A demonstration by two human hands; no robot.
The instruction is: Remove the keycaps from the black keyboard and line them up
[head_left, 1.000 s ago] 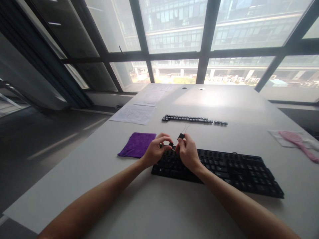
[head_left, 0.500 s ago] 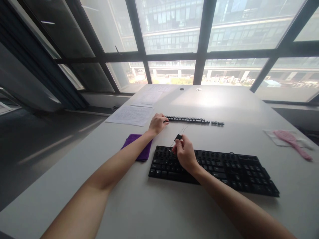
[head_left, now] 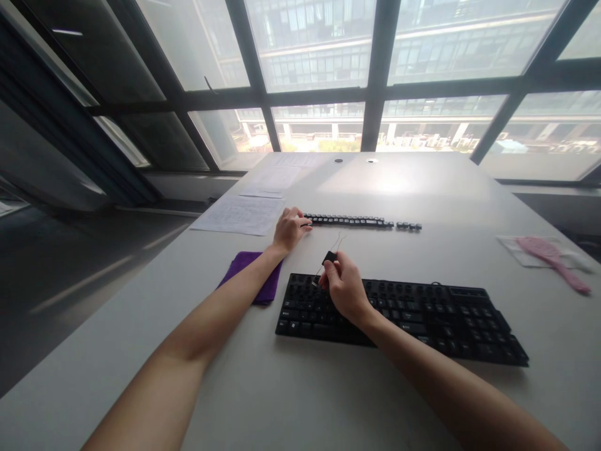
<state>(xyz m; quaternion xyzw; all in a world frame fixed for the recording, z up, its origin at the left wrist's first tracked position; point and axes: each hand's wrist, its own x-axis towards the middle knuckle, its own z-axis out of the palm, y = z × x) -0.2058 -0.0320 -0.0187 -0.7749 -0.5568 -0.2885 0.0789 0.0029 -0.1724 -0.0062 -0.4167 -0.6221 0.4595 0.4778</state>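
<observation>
Backed by lg. dk.-framed windows [head_left: 310, 97], w/ bldg. [head_left: 314, 62] visible thru glass. At wht. bench [head_left: 235, 401], sunlit & glaring across far half, w/ blk. keyboard [head_left: 451, 313] lying on near half, partly beneath R forearm [head_left: 436, 374]. To L, w/ marked paper sheets [head_left: 237, 215] spread toward far end. Nearer, w/ purple cloth [head_left: 269, 293] just L of keyboard, crossed by L forearm [head_left: 230, 305]. Off at far R, apart from keyboard, w/ pink long-handled item [head_left: 539, 248] on clear plastic [head_left: 513, 252]. Beyond keyboard, w/ small blk. keycaps [head_left: 350, 220] set in a row, split by narrow gap toward R end. Stretched out to L end of that row w/ L grip [head_left: 288, 230], half curled right at end keycaps; can't tell whether pinching one or merely touching. Over L part of keyboard, holding blk.-handled wire tool [head_left: 329, 256] in R grip [head_left: 346, 283], closed round handle, w/ thin wires sticking out above and below; can't tell whether touching keyboard at lower tip.
</observation>
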